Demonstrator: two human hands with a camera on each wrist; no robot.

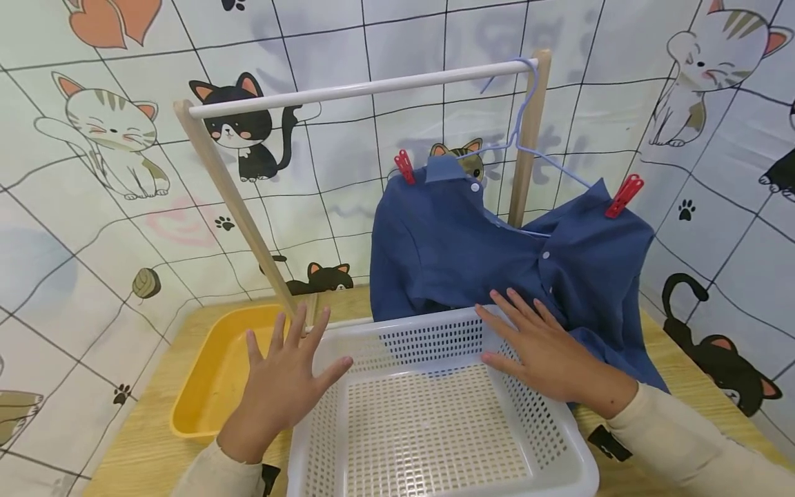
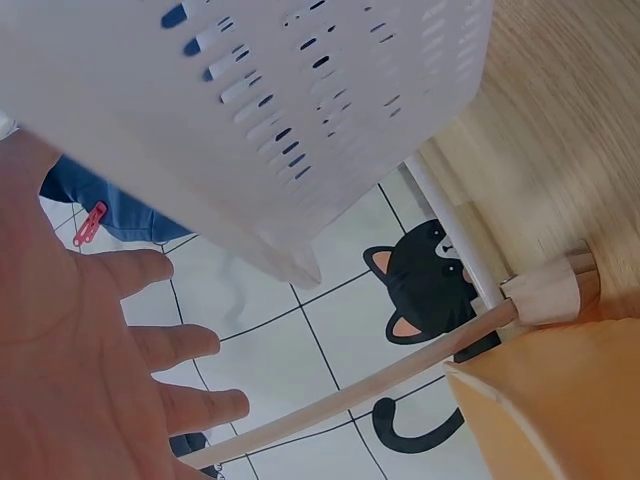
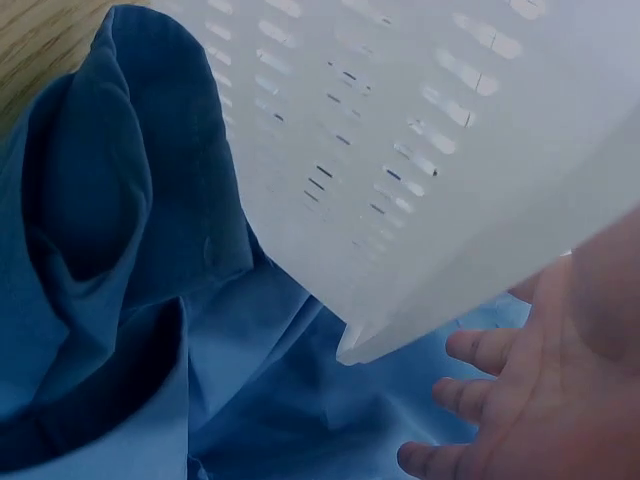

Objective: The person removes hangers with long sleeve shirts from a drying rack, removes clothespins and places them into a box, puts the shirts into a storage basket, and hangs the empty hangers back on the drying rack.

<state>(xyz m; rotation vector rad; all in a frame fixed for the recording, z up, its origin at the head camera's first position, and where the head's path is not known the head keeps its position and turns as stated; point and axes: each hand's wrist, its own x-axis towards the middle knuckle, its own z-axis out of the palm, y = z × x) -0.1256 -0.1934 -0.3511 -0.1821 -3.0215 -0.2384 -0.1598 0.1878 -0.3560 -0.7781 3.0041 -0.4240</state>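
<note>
A blue shirt (image 1: 459, 241) hangs on a light-blue hanger (image 1: 519, 131) at the right end of a rack, with a red clothespin (image 1: 404, 167) at one shoulder and another red clothespin (image 1: 624, 196) at the other. In front of it stands a white perforated basket (image 1: 435, 442) with nothing inside. My left hand (image 1: 282, 379) is spread over the basket's left side, holding nothing. Over the right rim, my right hand (image 1: 546, 352) is also spread, its fingers in front of the shirt. Whether either hand touches the rim I cannot tell.
A yellow tray (image 1: 217, 373) sits on the wooden table (image 1: 143, 421), left of the basket. The rack's white bar (image 1: 373, 86) runs between two wooden posts. Cat-patterned walls (image 1: 348, 207) close in the back and sides.
</note>
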